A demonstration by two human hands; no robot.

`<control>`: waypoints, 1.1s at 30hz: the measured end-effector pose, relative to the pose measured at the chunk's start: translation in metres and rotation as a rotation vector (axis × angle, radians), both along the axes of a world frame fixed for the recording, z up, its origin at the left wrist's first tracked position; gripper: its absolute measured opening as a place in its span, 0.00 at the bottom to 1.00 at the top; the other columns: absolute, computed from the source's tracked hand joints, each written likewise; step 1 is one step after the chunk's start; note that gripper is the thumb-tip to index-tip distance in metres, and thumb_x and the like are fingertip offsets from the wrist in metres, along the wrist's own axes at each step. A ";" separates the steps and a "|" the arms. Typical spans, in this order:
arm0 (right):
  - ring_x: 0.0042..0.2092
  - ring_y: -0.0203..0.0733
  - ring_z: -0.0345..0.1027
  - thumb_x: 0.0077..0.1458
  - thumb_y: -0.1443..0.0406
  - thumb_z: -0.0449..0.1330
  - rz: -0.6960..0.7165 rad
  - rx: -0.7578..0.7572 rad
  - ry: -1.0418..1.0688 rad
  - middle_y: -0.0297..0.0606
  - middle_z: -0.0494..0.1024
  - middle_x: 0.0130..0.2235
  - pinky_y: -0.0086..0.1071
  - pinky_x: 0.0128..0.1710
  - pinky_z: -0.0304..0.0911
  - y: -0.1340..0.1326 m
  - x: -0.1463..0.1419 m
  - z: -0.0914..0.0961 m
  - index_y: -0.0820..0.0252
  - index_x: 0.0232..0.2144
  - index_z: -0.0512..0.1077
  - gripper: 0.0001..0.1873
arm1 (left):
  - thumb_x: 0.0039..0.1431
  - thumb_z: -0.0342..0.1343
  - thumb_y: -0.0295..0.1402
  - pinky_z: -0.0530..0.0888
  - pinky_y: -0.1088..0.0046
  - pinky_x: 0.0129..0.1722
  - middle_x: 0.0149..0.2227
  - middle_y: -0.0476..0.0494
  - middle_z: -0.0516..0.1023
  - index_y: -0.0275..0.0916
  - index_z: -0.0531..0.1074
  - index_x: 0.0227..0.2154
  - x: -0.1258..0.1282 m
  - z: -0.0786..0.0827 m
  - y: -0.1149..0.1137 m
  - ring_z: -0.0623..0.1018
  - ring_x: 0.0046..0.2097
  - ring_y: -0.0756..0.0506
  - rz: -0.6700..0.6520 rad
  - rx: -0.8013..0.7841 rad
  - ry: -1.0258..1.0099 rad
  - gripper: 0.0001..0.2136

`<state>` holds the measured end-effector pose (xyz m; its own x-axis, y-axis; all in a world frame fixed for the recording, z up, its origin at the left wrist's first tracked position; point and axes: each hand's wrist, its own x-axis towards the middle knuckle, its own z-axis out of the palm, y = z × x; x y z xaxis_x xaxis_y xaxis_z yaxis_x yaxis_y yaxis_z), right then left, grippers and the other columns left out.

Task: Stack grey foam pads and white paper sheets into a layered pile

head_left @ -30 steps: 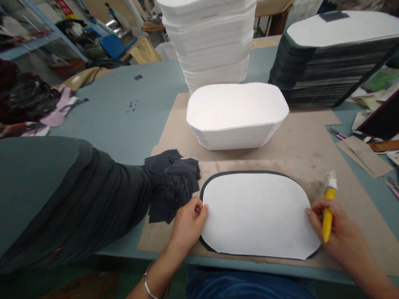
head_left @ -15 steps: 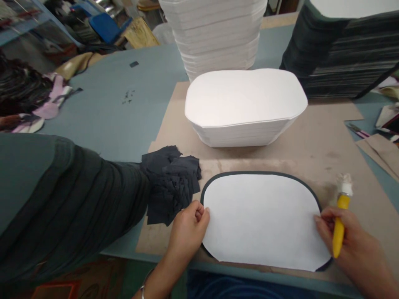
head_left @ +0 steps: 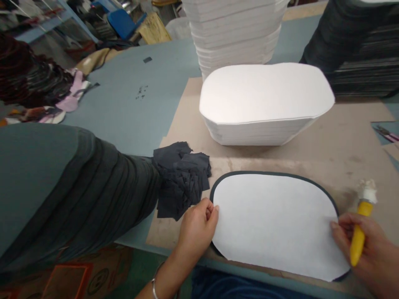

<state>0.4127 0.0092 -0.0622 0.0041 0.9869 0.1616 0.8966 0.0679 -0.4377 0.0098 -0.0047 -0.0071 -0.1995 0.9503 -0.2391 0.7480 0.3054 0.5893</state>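
Blue-grey tabletop (head_left: 124,116), brown board (head_left: 352,133) laid over it. Head view: cardboard box (head_left: 110,270) below the table, lower left; contents cannot be made out. White panel (head_left: 274,220), flat, smooth, rounded at its far corners, lies on the board near the table's front edge, over a black backing (head_left: 264,172) visible as a thin rim. Left hand (head_left: 199,224): thumb and fingers pinched together on the panel's left edge. Right hand (head_left: 372,243): fingers clamped around yellow-handled brush (head_left: 358,241), bristles whitish, thumb at the panel's right edge. Behind: white stack (head_left: 264,93), layered sheets. Beside left hand: thin, ragged black scraps (head_left: 183,178).
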 end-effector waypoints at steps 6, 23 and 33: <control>0.30 0.49 0.75 0.65 0.49 0.52 0.009 -0.076 -0.073 0.39 0.78 0.32 0.39 0.30 0.68 0.002 -0.028 0.038 0.52 0.41 0.67 0.16 | 0.62 0.50 0.49 0.62 0.72 0.28 0.21 0.50 0.70 0.44 0.65 0.23 -0.010 -0.005 0.003 0.72 0.25 0.45 -0.011 -0.028 0.063 0.17; 0.38 0.49 0.72 0.63 0.61 0.54 0.065 -0.133 0.002 0.42 0.76 0.37 0.39 0.39 0.64 0.000 -0.027 0.050 0.54 0.43 0.66 0.07 | 0.59 0.54 0.46 0.65 0.71 0.29 0.23 0.49 0.75 0.43 0.69 0.26 -0.007 0.007 0.008 0.74 0.27 0.44 -0.060 0.010 0.111 0.13; 0.37 0.48 0.70 0.62 0.56 0.56 0.084 -0.038 -0.123 0.42 0.76 0.37 0.39 0.37 0.60 -0.004 -0.018 0.041 0.54 0.45 0.67 0.12 | 0.66 0.54 0.44 0.67 0.70 0.34 0.29 0.45 0.77 0.41 0.69 0.31 0.002 0.021 0.005 0.77 0.33 0.41 -0.116 0.010 0.349 0.12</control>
